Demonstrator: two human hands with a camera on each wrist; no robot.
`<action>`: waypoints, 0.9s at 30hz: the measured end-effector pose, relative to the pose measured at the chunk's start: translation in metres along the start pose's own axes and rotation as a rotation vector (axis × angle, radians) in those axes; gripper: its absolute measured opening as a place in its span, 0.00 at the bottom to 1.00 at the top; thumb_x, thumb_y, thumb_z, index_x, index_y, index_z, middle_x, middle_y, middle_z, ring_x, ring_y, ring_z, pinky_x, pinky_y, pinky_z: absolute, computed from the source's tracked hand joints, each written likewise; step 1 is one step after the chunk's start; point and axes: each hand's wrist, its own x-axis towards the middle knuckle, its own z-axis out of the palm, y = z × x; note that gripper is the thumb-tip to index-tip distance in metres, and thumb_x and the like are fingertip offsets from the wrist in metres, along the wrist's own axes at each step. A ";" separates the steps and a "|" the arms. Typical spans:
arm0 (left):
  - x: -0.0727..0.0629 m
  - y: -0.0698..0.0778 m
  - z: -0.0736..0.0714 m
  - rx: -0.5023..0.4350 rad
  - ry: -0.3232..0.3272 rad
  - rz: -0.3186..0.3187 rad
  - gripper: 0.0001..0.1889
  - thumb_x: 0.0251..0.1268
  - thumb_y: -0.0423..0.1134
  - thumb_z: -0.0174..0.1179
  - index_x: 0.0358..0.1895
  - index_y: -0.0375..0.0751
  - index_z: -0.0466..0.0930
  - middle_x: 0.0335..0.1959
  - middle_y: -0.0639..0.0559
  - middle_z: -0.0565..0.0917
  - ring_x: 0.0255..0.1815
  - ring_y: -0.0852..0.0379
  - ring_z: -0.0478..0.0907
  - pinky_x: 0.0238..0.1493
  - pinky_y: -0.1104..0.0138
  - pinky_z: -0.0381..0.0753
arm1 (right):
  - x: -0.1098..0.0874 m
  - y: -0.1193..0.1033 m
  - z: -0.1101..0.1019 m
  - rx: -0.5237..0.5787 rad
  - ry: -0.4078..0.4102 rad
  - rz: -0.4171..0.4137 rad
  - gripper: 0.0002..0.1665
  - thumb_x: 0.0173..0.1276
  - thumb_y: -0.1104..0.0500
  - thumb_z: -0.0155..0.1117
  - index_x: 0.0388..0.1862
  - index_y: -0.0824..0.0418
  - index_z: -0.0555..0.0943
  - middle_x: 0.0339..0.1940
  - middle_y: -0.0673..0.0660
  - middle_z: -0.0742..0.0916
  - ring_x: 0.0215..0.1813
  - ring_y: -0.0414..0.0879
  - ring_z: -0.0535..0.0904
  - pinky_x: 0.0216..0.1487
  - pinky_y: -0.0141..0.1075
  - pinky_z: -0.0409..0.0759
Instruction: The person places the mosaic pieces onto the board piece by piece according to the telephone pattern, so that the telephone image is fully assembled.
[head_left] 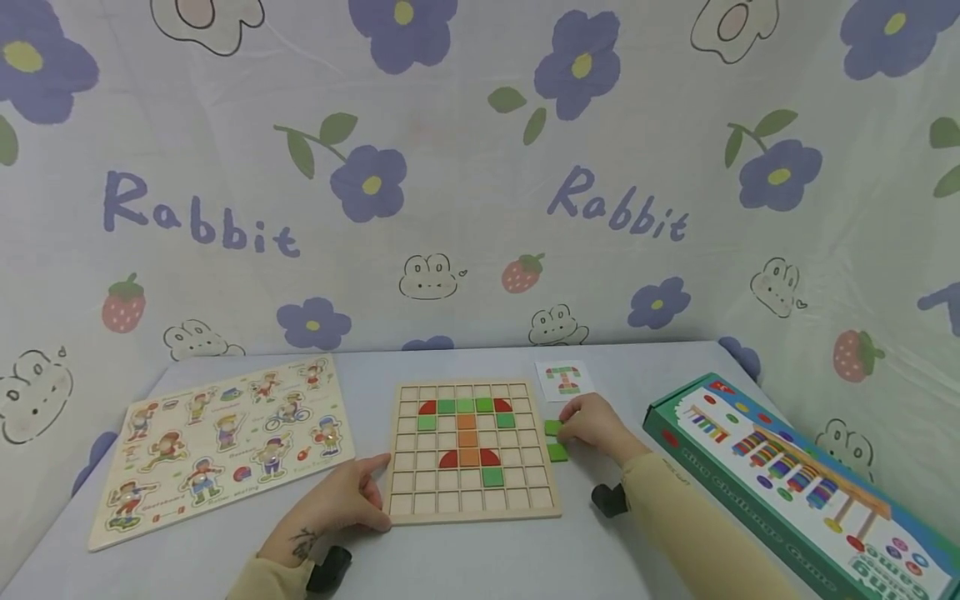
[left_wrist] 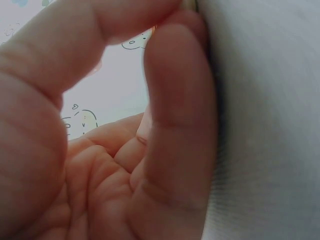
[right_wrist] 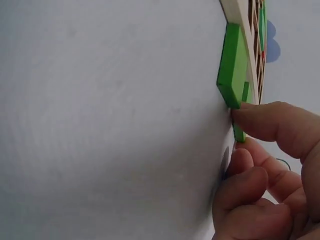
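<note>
A wooden grid board [head_left: 480, 520] lies flat on the table, with green, orange and red tiles set in some of its squares. Against the board's left edge rests my left hand [head_left: 341, 504], its thumb at the near corner and a forefinger farther up. Beyond the right edge, my right hand [head_left: 597, 431] pinches a green square tile [head_left: 552, 427] between thumb and finger. That tile [right_wrist: 239, 132] is partly hidden by the fingertips in the right wrist view. Nearer to me lies a second green tile [head_left: 557, 452], close beside the board.
A white pattern card [head_left: 547, 392] showing a T-like figure lies behind my right hand. To the left is a wooden puzzle board [head_left: 251, 429] with pictures of children. A long green game box [head_left: 795, 492] stands at the right. Behind the table hangs a flower-print cloth [head_left: 465, 183].
</note>
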 end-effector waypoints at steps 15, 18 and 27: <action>0.000 0.001 0.000 0.004 0.002 -0.029 0.50 0.33 0.27 0.72 0.68 0.29 0.57 0.20 0.50 0.76 0.18 0.60 0.69 0.22 0.68 0.69 | -0.026 -0.037 0.016 0.532 -0.091 -0.321 0.16 0.54 0.71 0.60 0.42 0.66 0.71 0.22 0.50 0.76 0.18 0.41 0.65 0.20 0.31 0.62; 0.000 0.000 0.000 0.001 0.000 -0.020 0.49 0.33 0.27 0.72 0.68 0.29 0.57 0.19 0.50 0.76 0.18 0.60 0.69 0.22 0.68 0.69 | -0.036 -0.047 0.025 0.607 -0.156 -0.316 0.15 0.54 0.72 0.59 0.41 0.64 0.71 0.22 0.49 0.77 0.17 0.40 0.64 0.19 0.30 0.61; 0.001 -0.001 0.000 0.008 0.001 -0.013 0.50 0.33 0.27 0.72 0.68 0.29 0.57 0.20 0.50 0.76 0.18 0.60 0.69 0.22 0.68 0.69 | -0.055 -0.059 0.052 0.617 -0.312 -0.319 0.16 0.53 0.70 0.61 0.40 0.64 0.71 0.20 0.49 0.76 0.16 0.39 0.61 0.18 0.30 0.58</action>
